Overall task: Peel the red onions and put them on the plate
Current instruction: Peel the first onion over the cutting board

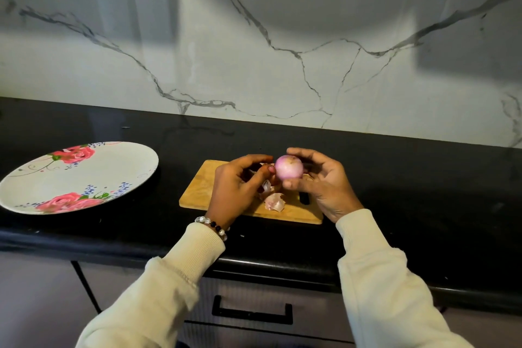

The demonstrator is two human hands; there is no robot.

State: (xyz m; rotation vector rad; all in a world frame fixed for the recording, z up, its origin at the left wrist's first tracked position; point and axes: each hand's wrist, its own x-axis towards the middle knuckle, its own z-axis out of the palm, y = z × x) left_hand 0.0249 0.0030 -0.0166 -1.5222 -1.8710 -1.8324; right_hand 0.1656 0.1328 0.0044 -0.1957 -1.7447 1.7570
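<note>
A pale pink red onion (288, 167) is held above the wooden cutting board (199, 192). My right hand (322, 183) grips it from the right and below with thumb and fingers. My left hand (240, 186) is at its left side, fingertips touching the onion near a bit of loose skin. Pieces of peeled onion skin (274, 202) lie on the board under my hands. A white plate (70, 178) with red roses sits on the counter to the left, with no onion on it.
The board lies on a black countertop (423, 192) against a marble-patterned wall. A dark object (304, 198), partly hidden under my right hand, lies on the board. Drawers with a black handle (251, 312) are below the counter edge.
</note>
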